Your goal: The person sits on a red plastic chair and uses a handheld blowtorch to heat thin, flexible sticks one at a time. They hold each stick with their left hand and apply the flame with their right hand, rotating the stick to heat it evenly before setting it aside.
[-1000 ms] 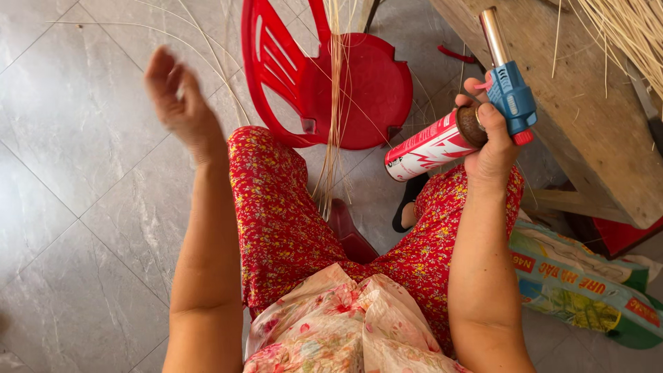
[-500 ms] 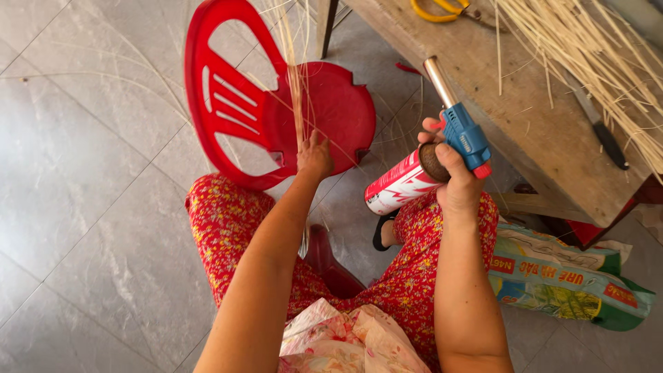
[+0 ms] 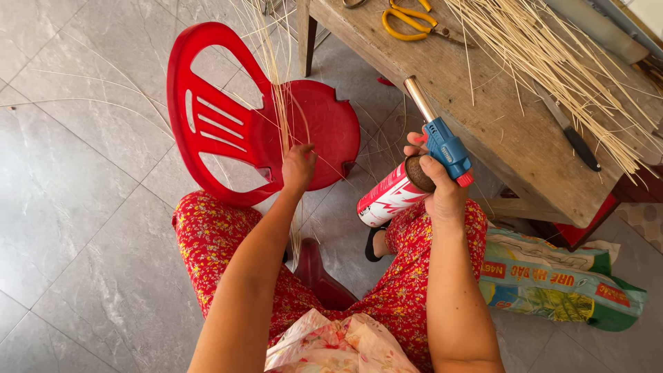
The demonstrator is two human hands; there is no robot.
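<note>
My left hand [image 3: 298, 166] is closed around a thin bundle of pale straw-like strips [image 3: 275, 90] that stands upright in front of the red plastic chair [image 3: 228, 117]. My right hand [image 3: 442, 190] grips a gas torch: a red and white canister [image 3: 387, 197] with a blue head [image 3: 445, 146] and a metal nozzle [image 3: 418, 97] that points up and away. No flame is visible. My lap in red flowered cloth [image 3: 207, 242] is below both arms.
A wooden table [image 3: 504, 131] at the right carries a heap of straw strips [image 3: 552, 62], yellow-handled scissors [image 3: 411, 24] and a dark-handled knife [image 3: 573, 141]. A printed sack [image 3: 559, 283] lies on the grey tile floor [image 3: 76, 179] under it.
My left hand came down from open in the air and closed on the upright straw bundle by the chair. The torch stayed in my right hand; the view shifted.
</note>
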